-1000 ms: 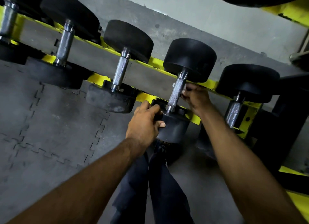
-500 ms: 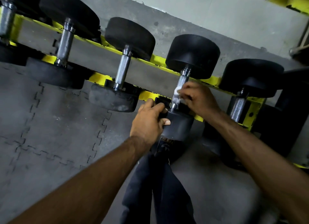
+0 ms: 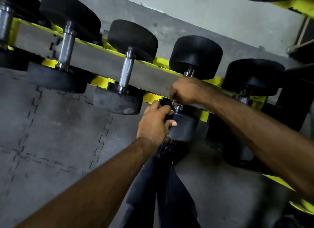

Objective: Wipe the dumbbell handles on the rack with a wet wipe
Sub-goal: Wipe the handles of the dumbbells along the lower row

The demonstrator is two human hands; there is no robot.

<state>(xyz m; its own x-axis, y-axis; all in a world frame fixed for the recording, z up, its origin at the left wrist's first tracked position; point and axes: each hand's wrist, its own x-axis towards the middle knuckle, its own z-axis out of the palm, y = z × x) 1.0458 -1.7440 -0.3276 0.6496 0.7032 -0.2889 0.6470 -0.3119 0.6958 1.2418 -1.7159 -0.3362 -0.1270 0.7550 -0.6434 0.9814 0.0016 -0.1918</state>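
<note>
**Wipe covered by the fist**

Head view: the wet wipe, shown white 0.5 s ago, is now hidden, probably under the right hand point(image 3: 186, 91), whose fingers are curled round the handle point(image 3: 189, 73) at 1 o'clock on the rack point(image 3: 100, 80). The dumbbell point(image 3: 185, 127) is gripped at its 6 o'clock end by the left hand point(image 3: 154, 124). Wiping is judged underway.

My left hand point(image 3: 154, 124) grips the near end of a dumbbell point(image 3: 195, 57) lying across the rack point(image 3: 158, 60). My right hand point(image 3: 186, 91), just behind it, wraps the handle point(image 3: 189, 72). A second dumbbell point(image 3: 132, 39) lies to its left and a third dumbbell point(image 3: 253, 74) to its right. The wall point(image 3: 220, 15) stands behind the rack, with the floor mat point(image 3: 59, 134) below.
</note>
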